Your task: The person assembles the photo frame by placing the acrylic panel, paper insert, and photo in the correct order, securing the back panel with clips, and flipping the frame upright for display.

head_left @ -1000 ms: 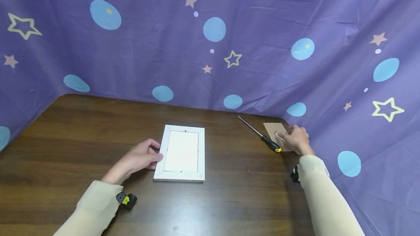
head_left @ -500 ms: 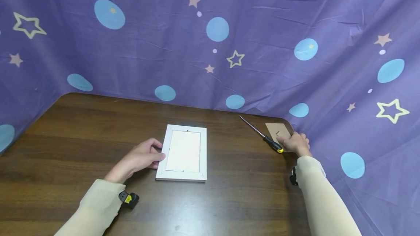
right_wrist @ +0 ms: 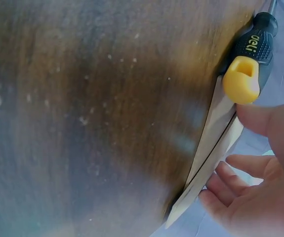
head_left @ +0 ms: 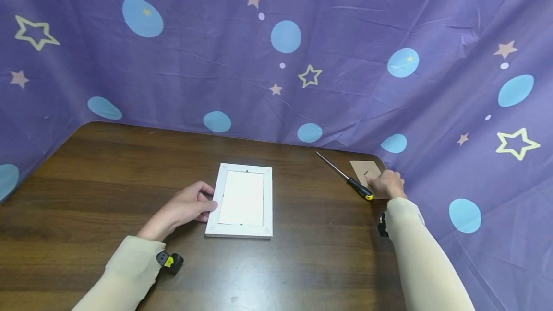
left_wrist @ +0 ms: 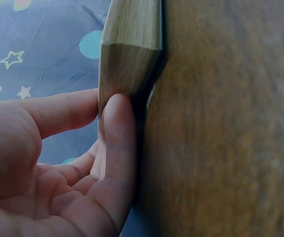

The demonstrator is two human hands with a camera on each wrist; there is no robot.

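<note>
At the left side of a frame [head_left: 242,231], a person's left hand [head_left: 187,208] is seen in the head view, the near part of its left edge pinched with the thumb over the face. The frame is laid flat on a brown table [head_left: 129,176], directly to the right of that hand and well apart from the right hand [head_left: 389,185]. Inside its border a white panel [head_left: 241,198] is held, edged by a thin dark line. At the table's far right corner, a tan board [head_left: 362,168] is partly covered by the right hand, whose thumb is set over it. A screwdriver [head_left: 347,178] is laid slantwise just to the board's left, and a purple cloth [head_left: 186,61] printed with stars and blue spots is hung behind. In the left wrist view, the frame's wooden side is caught between thumb and fingers. In the right wrist view, the board's edge is met by bent fingers, with the thumb beside the screwdriver's yellow end; whether the board is gripped cannot be told. A dark gap is seen between two pale layers there.
</note>
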